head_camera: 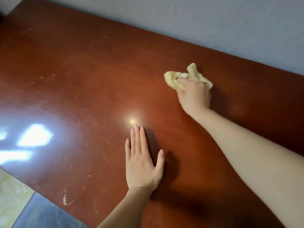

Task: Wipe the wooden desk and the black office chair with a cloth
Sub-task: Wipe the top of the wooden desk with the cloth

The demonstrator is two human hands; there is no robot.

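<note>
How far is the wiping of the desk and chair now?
Done: the desk around the right hand shows few marks. In hand: the right hand grips the cloth on the desk near the wall; the left hand rests flat. Remaining: pale smears by the near edge; the chair is not in view.

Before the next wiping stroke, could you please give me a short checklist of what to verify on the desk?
1. Grip of right hand on the cloth: ok.
2. Contact of cloth with the wooden desk: ok.
3. Position of left hand, flat on the desk, apart from the cloth: ok.
4. Removal of white smear near the front edge: not ok.
5. Removal of pale scuffs at the left: not ok.
6. Wiping of black office chair: cannot tell, not in view.
</note>
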